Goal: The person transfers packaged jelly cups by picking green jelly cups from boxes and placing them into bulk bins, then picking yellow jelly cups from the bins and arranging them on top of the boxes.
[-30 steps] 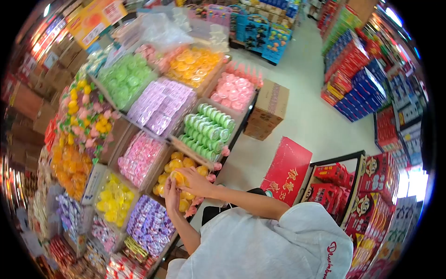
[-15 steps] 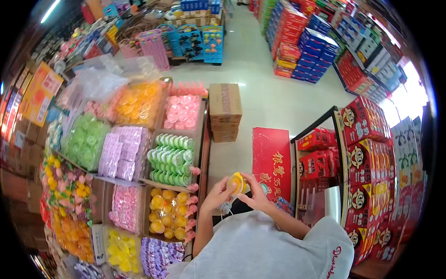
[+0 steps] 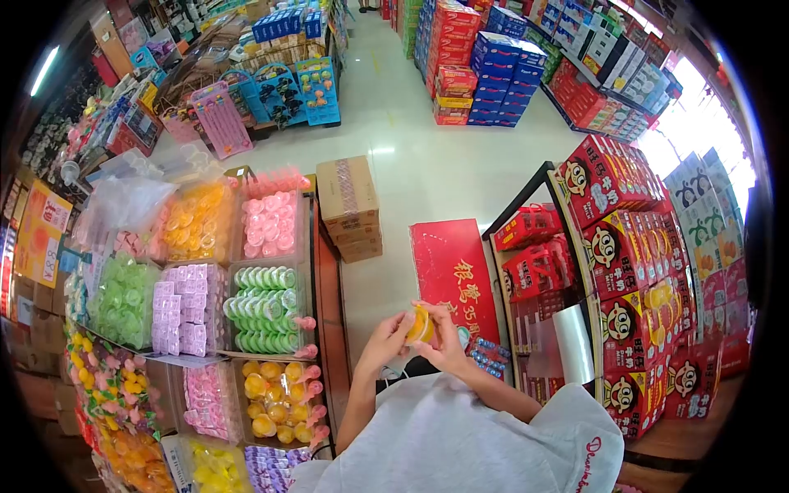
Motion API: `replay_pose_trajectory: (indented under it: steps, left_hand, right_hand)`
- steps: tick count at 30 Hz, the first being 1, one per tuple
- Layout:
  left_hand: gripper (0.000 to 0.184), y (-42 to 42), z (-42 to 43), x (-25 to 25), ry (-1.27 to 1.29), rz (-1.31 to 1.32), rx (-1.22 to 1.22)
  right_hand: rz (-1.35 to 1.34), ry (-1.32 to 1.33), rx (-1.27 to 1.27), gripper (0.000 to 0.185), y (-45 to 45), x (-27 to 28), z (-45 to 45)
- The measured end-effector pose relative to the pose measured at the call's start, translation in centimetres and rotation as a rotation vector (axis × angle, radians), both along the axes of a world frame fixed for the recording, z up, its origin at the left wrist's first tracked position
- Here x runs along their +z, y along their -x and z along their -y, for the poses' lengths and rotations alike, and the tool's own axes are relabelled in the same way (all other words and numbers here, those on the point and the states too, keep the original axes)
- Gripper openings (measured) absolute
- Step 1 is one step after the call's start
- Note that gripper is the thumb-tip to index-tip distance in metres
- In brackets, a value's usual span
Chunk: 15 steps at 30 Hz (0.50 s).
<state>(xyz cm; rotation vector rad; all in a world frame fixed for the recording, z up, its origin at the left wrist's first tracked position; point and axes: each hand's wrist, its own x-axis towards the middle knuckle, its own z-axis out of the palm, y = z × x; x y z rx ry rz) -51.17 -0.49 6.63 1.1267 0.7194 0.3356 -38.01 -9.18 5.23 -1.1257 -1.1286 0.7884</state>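
Note:
Both hands are together above the front of the grey shirt, in the lower middle of the head view. Between them is a small round yellow-orange item (image 3: pixel 421 325) with a pale edge; its exact kind is too small to tell. My left hand (image 3: pixel 389 338) grips it from the left with bent fingers. My right hand (image 3: pixel 445 343) closes on it from the right, fingertips against its upper side. Left of the hands, a bin holds round orange-yellow packaged pieces (image 3: pixel 277 401). Pink pieces (image 3: pixel 311 393) line the rack's edge nearest my left arm.
Bins hold green-and-white rolls (image 3: pixel 265 308), purple packets (image 3: pixel 185 308) and pink rounds (image 3: pixel 269 222). Stacked cardboard boxes (image 3: pixel 348 193) stand on the floor beside the rack. A red box (image 3: pixel 452 259) lies ahead. At right, a shelf carries red milk cartons (image 3: pixel 616 255).
The view has swung right and tipped slightly upward, so the bins and shelf sit further left. Both hands stay on the yellow-orange item, which has turned somewhat between the fingers.

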Motion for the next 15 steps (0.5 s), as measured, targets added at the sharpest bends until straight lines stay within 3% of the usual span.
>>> replay_pose_trajectory:
  steps: [11, 15]
  left_hand:
    - [0.039, -8.0, 2.5, 2.4, 0.024, 0.04, -0.054]
    - [0.039, -10.8, 3.0, 3.6, -0.067, 0.002, -0.127]
  right_hand:
    - [0.308, -0.052, -0.027, 0.068, -8.6, 3.3, 2.3]
    - [0.419, -0.082, -0.21, 0.075, -10.4, 5.3, 3.9]
